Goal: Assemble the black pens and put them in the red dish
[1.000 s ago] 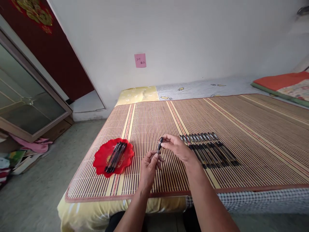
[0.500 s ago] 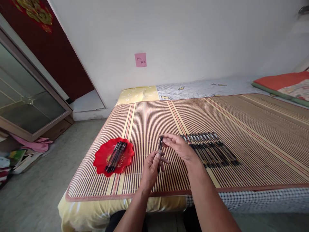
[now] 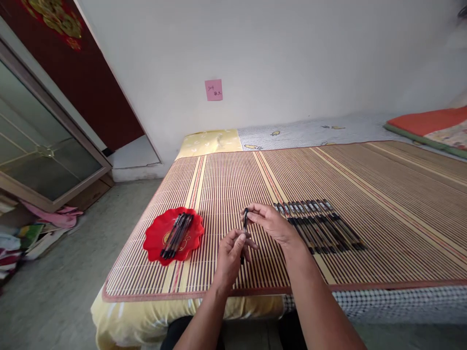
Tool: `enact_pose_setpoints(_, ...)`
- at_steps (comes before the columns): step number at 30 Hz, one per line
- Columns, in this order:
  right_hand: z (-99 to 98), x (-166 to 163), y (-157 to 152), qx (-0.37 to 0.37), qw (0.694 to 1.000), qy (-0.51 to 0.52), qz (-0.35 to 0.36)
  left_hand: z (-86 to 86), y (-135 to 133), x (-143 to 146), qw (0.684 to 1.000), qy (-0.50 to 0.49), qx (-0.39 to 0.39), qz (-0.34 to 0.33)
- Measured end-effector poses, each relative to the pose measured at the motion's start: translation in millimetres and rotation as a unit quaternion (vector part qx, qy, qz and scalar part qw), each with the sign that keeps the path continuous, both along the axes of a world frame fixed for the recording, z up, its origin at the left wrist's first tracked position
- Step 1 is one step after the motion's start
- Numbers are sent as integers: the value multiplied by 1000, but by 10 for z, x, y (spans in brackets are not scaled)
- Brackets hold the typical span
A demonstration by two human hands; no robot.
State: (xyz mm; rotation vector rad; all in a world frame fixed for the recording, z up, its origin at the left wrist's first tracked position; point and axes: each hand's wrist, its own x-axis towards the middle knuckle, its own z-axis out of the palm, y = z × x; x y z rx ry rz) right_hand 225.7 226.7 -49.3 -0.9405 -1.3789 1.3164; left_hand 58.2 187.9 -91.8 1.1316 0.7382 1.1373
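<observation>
A black pen (image 3: pixel 245 218) is held upright over the mat in front of me. My left hand (image 3: pixel 232 246) pinches its lower part between thumb and fingers, and its dark end pokes out below. Thumb and fingertips of my right hand (image 3: pixel 268 219) close on the capped top. To the left, a red scalloped plate (image 3: pixel 151 236) holds several black pens (image 3: pixel 177 236) lying side by side. Right of my hands, a row of several similar pens (image 3: pixel 321 226) lies on the mat, its near left part partly covered by my right hand and wrist.
The striped bamboo mat (image 3: pixel 226 184) covers a bed with a yellow and checked sheet (image 3: pixel 219 141). Folded orange bedding (image 3: pixel 426 121) lies at the far right. A pink note (image 3: pixel 213 90) is stuck on the wall. A glass-paned cabinet door (image 3: pixel 47 146) stands at left.
Both hands stay nearly in place around the pen. The pen appears slightly turned, its clip less visible than before. The view has shifted a little.
</observation>
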Motion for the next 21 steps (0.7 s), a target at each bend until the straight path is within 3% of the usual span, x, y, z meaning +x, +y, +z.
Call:
enact_pose_setpoints(8, -32, -17, 7, -2, 1000, 14, 6, 61, -4, 19, 1000, 2, -11, 24)
enact_pose_setpoints(12, -98, 46, 39, -28, 999, -10, -25, 285, 140, -371, 984, 109, 45, 135)
enact_pose_setpoints(14, -117, 99, 52, -26, 998, -24, -58, 416, 234, -727, 943, 230, 86, 226)
enact_pose_setpoints(17, -121, 162, 60, -12, 996, -32, -87, 544, 352, -1286, 835, 399, 90, 369)
enact_pose_setpoints(19, -116, 175, 62, -8, 995, -38, -93, 560, 408, -1555, 766, 490, 78, 409)
enact_pose_setpoints(21, -116, 169, 64, -9, 995, -50, -89, 528, 456, -1697, 731, 547, 73, 401)
